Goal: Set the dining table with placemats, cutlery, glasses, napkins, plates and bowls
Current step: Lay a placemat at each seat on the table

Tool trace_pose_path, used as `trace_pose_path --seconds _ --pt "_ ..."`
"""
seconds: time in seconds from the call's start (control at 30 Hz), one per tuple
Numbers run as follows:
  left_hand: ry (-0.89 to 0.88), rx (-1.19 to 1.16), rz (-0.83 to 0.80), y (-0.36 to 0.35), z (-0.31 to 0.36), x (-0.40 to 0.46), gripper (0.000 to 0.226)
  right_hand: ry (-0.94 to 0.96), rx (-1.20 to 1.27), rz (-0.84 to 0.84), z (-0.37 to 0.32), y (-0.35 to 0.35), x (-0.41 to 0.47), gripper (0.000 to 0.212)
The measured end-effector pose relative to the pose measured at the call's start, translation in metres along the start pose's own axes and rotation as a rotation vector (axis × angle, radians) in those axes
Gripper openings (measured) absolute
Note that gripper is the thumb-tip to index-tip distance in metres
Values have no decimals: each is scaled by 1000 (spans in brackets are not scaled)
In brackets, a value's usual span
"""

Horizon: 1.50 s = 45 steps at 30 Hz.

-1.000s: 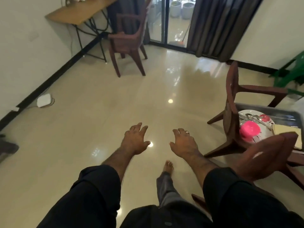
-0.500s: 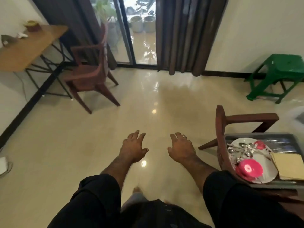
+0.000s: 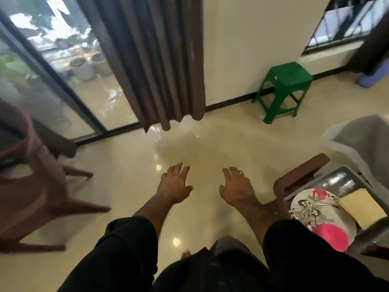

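Table-setting gear sits low right of both hands, in a grey tray (image 3: pixel 345 182) on a brown chair (image 3: pixel 294 182). Right hand (image 3: pixel 236 187) is the nearer one; left hand (image 3: pixel 174 186) would have to cross the body to reach it.

In the tray:
- white plate (image 3: pixel 303 200) with loose cutlery (image 3: pixel 309 209) piled on it, lying every way, so no clean axis to line up on
- pink bowl (image 3: pixel 330 236) on the near edge of the plate, mouth down as far as I can tell
- tan flat sheet (image 3: pixel 362 209) just right of the plate, touching or overlapping it, long axis running away up-left to down-right; placemats or napkins, can't tell which

I see no glasses. No desk in view either, only a pale draped shape (image 3: pixel 362 142) behind the tray that I can't identify.

Hands: both out in front over bare floor, palms down, fingers spread and relaxed, thumbs toward each other. Neither holds or touches anything. Ring on the right.

My read: nothing picked up yet. Next move is a rightward, downward reach, right hand leading. The chair's armrest stands between that hand and the plate, so the reach should go over it. Loose cutlery could slide if the plate is lifted tilted.
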<state>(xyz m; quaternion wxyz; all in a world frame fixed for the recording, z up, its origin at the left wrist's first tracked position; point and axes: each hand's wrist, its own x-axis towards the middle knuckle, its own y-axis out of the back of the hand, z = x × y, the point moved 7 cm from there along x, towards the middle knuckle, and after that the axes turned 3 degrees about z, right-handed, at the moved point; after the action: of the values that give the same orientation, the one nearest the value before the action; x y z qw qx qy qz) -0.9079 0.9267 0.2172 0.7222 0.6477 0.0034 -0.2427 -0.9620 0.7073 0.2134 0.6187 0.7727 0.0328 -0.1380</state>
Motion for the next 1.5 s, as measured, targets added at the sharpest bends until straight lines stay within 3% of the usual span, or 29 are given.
trace_pose_path --seconds 0.23,0.4,0.63,1.0,1.23,1.5 --pt "-232 100 -23 45 53 198 84 -192 50 36 65 24 133 65" --pt "-337 146 -117 66 107 305 86 -321 106 10 131 49 211 64" --pt "-447 157 -97 117 180 429 85 -436 150 49 210 112 286 64" --pt "-929 331 -174 147 463 690 84 -1020 263 206 456 191 373 59" --pt "-1277 456 -204 151 689 746 84 -1326 384 383 591 233 362 66" --pt "-1539 580 -224 92 953 756 83 -1619 451 466 809 213 318 72"
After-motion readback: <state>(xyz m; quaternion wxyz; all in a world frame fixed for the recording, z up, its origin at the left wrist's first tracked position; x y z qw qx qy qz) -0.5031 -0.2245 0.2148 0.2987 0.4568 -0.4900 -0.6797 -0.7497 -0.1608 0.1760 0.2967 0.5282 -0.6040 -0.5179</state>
